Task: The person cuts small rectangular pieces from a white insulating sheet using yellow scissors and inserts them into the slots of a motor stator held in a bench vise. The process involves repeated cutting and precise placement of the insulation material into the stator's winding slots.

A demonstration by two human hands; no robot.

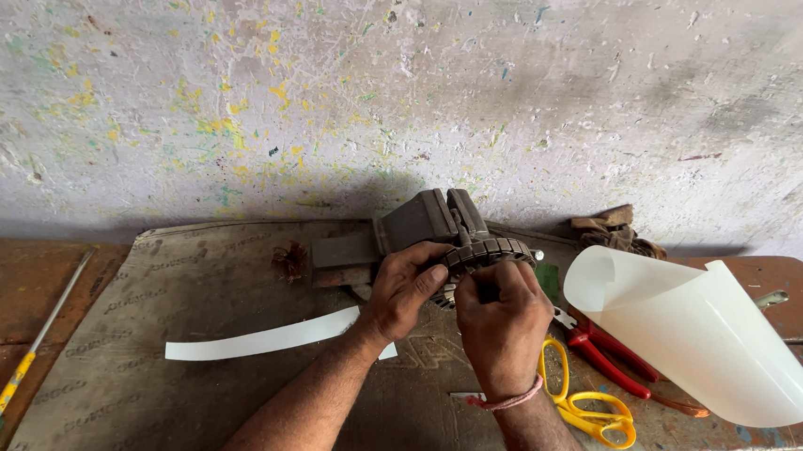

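A round slotted metal motor core point(494, 252) is clamped in a dark bench vise point(421, 222) at the middle of the bench. My left hand point(405, 287) grips the core's near left edge, fingers curled over the rim. Just to the right, my right hand point(503, 322) pinches at the core's near edge with fingertips together; whatever small thing it holds is hidden. A pink thread band circles my right wrist. A long white paper strip point(261, 341) lies on the mat under my left forearm.
A curled white sheet point(705, 331) rests at the right. Yellow-handled scissors point(586, 408) and red-handled pliers point(614, 353) lie beside my right hand. A screwdriver with a yellow and green handle point(19, 368) lies far left. A paint-spattered wall stands directly behind.
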